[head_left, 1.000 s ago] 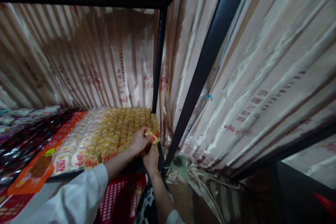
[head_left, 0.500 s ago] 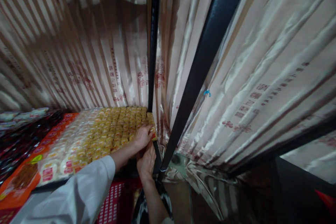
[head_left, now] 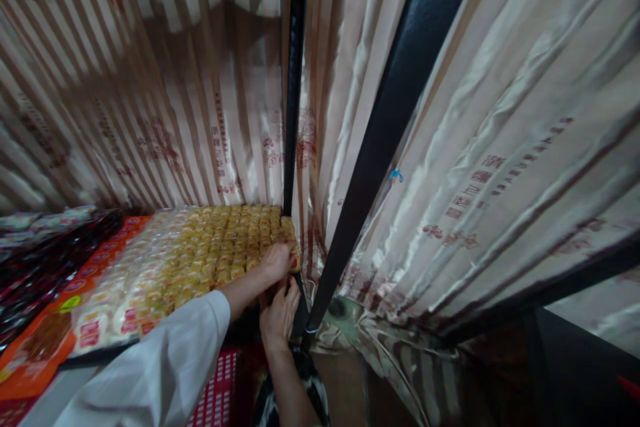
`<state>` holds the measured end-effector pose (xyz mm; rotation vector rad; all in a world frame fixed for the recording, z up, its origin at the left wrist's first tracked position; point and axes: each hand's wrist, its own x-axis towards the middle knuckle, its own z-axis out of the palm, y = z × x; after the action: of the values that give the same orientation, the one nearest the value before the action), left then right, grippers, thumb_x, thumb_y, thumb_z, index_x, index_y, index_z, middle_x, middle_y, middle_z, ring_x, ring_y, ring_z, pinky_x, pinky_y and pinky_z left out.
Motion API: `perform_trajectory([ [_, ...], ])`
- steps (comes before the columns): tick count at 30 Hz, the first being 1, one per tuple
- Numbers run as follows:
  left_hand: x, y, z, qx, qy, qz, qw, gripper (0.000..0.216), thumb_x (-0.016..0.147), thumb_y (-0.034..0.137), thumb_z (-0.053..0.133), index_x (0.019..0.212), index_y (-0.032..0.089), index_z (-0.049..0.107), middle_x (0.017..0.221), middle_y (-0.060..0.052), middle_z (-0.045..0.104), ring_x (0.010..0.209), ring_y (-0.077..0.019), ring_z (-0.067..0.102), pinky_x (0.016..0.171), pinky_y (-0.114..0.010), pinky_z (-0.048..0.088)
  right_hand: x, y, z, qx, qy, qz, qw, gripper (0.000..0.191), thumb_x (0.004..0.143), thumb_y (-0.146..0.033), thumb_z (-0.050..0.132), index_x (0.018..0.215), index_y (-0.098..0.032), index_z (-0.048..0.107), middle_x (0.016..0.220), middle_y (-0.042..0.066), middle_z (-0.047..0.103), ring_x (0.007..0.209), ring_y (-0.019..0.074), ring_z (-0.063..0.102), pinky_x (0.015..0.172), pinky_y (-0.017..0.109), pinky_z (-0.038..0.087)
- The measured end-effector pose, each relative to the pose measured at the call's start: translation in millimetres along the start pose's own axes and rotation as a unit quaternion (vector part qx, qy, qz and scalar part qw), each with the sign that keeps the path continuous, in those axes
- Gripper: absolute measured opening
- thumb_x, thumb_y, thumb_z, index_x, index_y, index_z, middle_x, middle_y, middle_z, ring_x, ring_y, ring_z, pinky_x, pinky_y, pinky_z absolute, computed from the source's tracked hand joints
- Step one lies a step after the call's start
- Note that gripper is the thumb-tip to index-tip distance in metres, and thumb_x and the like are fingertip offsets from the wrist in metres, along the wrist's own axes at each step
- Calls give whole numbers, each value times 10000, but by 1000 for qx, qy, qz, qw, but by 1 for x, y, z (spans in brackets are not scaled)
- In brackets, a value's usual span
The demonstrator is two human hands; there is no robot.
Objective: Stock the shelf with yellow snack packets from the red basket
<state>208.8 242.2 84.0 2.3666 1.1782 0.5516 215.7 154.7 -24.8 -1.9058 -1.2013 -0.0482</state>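
My left hand point(head_left: 277, 260) reaches from a white sleeve to the right front corner of a shelf and is closed on a small yellow snack packet point(head_left: 294, 257) among rows of yellow packets point(head_left: 235, 240). Just below it, my right hand point(head_left: 280, 312) rises at the shelf's front edge, fingers curled up against the left hand and the packet; what it grips is hidden. Both hands sit beside the black upright post point(head_left: 320, 293) of the rack.
White and red packets point(head_left: 135, 280), orange packs point(head_left: 45, 340) and dark packs point(head_left: 45, 260) fill the shelf to the left. A red plastic basket point(head_left: 220, 393) sits below. Striped satin curtain point(head_left: 500, 147) hangs behind and to the right. Black frame bars cross overhead.
The left hand lowered the yellow packet from above the rows down into the shelf's front corner. The right hand stayed beneath it. The view shifted slightly left and closer.
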Motion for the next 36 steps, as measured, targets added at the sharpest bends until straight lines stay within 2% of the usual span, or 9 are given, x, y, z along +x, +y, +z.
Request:
perform_trajectory([
  [7, 0, -4, 5, 11, -17, 21, 1000, 246, 752, 82, 512, 939, 181, 637, 941, -87, 601, 858, -212, 590, 748, -260, 429, -4, 2, 5, -56, -26, 3, 998, 594, 847, -445, 416, 1256, -15, 456, 1253, 258, 441, 1125, 368, 410, 912, 486, 338],
  [10, 0, -1, 7, 14, -23, 21, 999, 224, 753, 70, 505, 898, 178, 638, 953, -87, 594, 865, -203, 589, 756, -250, 435, -4, 2, 3, -32, -11, -9, 999, 607, 836, -453, 434, 1234, 4, 457, 1272, 274, 420, 1171, 368, 377, 932, 489, 330],
  [12, 0, 1, 8, 18, -26, 11, 999, 196, 755, 68, 501, 853, 168, 638, 982, -95, 582, 847, -196, 591, 744, -248, 444, -3, 0, -2, 2, 5, -16, 1000, 571, 840, -438, 435, 1235, -27, 456, 1287, 253, 412, 1198, 347, 365, 950, 476, 328],
  [15, -2, 4, 8, 30, -33, -11, 999, 162, 752, 64, 502, 800, 150, 631, 1037, -114, 556, 813, -187, 594, 723, -252, 460, -2, -1, -8, 51, 33, -8, 998, 471, 872, -332, 372, 1265, -78, 427, 1318, 212, 395, 1256, 297, 328, 989, 460, 308],
  [18, -4, 8, 6, 46, -47, -26, 998, 184, 764, 66, 498, 884, 147, 612, 1076, -110, 536, 808, -173, 594, 732, -254, 470, -2, -1, -9, 60, 42, -2, 997, 467, 861, -217, 302, 1291, -57, 391, 1348, 222, 369, 1311, 271, 259, 1018, 474, 279],
  [23, -4, 13, 6, 96, -67, -35, 993, 347, 799, 80, 475, 1134, 170, 491, 1156, -101, 486, 864, -172, 590, 760, -277, 486, -1, 2, -1, 50, 21, 13, 998, 565, 825, -204, 313, 1347, 10, 283, 1376, 256, 343, 1325, 277, 243, 1018, 493, 287],
  [28, -2, 14, 12, 198, -76, -39, 976, 306, 837, 96, 419, 1119, 189, 496, 1191, -102, 462, 833, -161, 612, 706, -257, 501, -3, 9, 10, 25, 12, 24, 999, 572, 788, -210, 358, 1318, 5, 354, 1349, 261, 388, 1295, 316, 306, 1003, 514, 301],
  [36, -2, 8, 19, 221, -56, -18, 973, 303, 808, 75, 420, 1076, 184, 509, 1198, -103, 457, 812, -158, 615, 665, -253, 496, -2, 16, 17, 23, 13, 6, 1000, 559, 788, -204, 361, 1304, 12, 373, 1316, 264, 429, 1267, 309, 354, 994, 508, 317],
])
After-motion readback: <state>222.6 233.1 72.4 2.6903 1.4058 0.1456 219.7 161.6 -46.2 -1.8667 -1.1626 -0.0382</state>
